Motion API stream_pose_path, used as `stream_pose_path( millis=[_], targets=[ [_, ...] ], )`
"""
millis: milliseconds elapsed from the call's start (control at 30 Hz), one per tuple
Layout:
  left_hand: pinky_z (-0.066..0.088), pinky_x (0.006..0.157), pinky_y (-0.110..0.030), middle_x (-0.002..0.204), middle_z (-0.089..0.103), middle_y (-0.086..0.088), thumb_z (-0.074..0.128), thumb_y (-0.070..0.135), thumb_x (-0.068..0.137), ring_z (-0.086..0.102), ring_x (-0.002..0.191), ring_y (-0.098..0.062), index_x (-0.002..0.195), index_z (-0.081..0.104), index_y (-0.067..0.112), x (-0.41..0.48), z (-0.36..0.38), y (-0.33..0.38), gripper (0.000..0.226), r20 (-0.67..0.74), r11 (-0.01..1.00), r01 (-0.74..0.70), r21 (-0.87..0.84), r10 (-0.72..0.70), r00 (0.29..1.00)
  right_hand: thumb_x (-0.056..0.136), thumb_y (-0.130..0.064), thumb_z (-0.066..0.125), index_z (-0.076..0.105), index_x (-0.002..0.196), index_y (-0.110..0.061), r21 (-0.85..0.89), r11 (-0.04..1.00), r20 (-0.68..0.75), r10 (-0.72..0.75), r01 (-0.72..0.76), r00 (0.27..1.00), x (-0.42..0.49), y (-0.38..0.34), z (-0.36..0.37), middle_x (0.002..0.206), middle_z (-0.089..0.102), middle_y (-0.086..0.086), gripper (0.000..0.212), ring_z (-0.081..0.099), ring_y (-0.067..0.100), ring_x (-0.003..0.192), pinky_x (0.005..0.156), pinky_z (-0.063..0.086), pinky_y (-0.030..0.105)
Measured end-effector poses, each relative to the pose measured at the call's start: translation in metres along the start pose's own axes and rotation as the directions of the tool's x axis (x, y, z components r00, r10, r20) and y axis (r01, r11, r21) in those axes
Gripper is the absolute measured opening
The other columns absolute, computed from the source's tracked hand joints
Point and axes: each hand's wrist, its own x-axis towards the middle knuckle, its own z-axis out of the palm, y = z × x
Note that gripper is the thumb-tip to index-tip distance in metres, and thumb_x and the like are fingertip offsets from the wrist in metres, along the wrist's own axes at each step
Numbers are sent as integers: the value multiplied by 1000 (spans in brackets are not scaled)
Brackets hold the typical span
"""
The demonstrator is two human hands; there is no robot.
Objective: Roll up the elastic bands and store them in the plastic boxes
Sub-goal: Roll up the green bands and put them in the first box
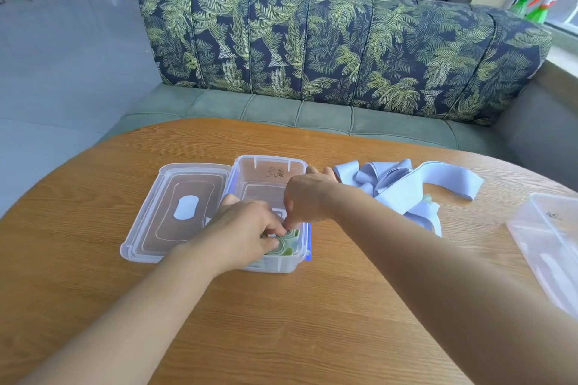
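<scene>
I note the open box (270, 160) at frame centre on the table (281, 322), lid (150, 228) touching its left side. Rolled band (283, 245) in the box's near end, with left hand (247, 228) and right hand (308, 197) on it. Loose bands (403, 187) just right of the box. Second box (547, 228) at right edge. Sofa (344, 50) behind, upper frame.

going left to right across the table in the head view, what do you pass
clear lid → open plastic box with the green rolled band in it → loose pile of pale blue bands → second clear box at the right edge

Green rolled band (280, 244); lilac bands (406, 187); leaf-print sofa (344, 47).
</scene>
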Motion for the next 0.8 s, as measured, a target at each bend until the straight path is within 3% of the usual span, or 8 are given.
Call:
stream_pose_path(
  millis=[133, 233, 333, 400, 500, 600, 667, 800],
  targets=[
    [31, 92, -30, 99, 55, 19, 56, 35, 97, 31, 107, -21, 113, 69, 41, -1, -4, 1, 22, 49, 1000, 19, 3, -19, 999, 83, -42, 70, 71, 107, -22, 73, 997, 23, 7, -8, 1000, -6, 3, -1, 110, 54, 0, 31, 31, 23, 107, 102, 26, 45],
    [27, 90, -29, 111, 56, 18, 52, 33, 98, 30, 109, -20, 116, 67, 41, -4, -4, 0, 24, 55, 1000, 3, 14, -4, 998, 83, -39, 71, 70, 107, -24, 124, 992, 47, 0, -6, 999, -11, 6, -2, 110, 53, -2, 28, 29, 26, 121, 112, 20, 52],
    [22, 89, -26, 118, 55, 21, 51, 31, 100, 30, 111, -20, 117, 68, 39, -5, -5, 1, 25, 47, 999, -9, 45, 7, 999, 81, -39, 72, 70, 107, -24, 127, 992, 72, -3, -6, 997, -14, 5, -3, 110, 56, -2, 30, 28, 25, 116, 111, 21, 52],
    [19, 86, -26, 119, 56, 20, 50, 31, 100, 28, 108, -17, 116, 68, 39, -5, -6, 2, 26, 56, 998, -26, 66, 22, 998, 81, -39, 72, 69, 109, -22, 105, 994, 86, 11, -20, 996, -13, 3, -2, 120, 58, 2, 33, 29, 26, 117, 109, 23, 52],
    [12, 76, -25, 117, 55, 17, 49, 29, 101, 16, 86, -4, 113, 71, 37, -4, -7, 4, 26, 71, 989, -78, 127, 69, 995, 82, -37, 72, 64, 118, -18, 42, 998, 130, 42, -48, 991, -9, -2, -1, 137, 47, 9, 42, 27, 33, 130, 109, 23, 53],
    [10, 77, -26, 113, 58, 13, 50, 28, 100, 25, 94, -5, 106, 73, 36, -3, -6, 3, 26, 42, 983, -99, 157, 93, 995, 80, -37, 72, 65, 120, -19, 23, 998, 149, 50, -54, 988, -7, -4, -3, 123, 55, 3, 45, 30, 28, 112, 93, 29, 48],
    [12, 83, -27, 110, 60, 15, 50, 30, 100, 33, 102, -7, 105, 73, 37, -4, -5, 2, 25, 8, 992, -62, 106, 62, 998, 80, -39, 72, 65, 121, -18, 23, 998, 160, 50, -54, 986, -7, -4, -5, 117, 54, 1, 46, 30, 27, 112, 94, 29, 48],
    [27, 89, -27, 96, 67, 19, 54, 38, 96, 30, 105, -16, 103, 73, 35, -3, -2, 0, 20, -71, 991, 101, -92, -108, 992, 81, -39, 72, 64, 121, -17, 18, 998, 162, 54, -57, 985, -8, -3, -4, 125, 54, 4, 47, 30, 32, 125, 107, 28, 51]
  ],
)
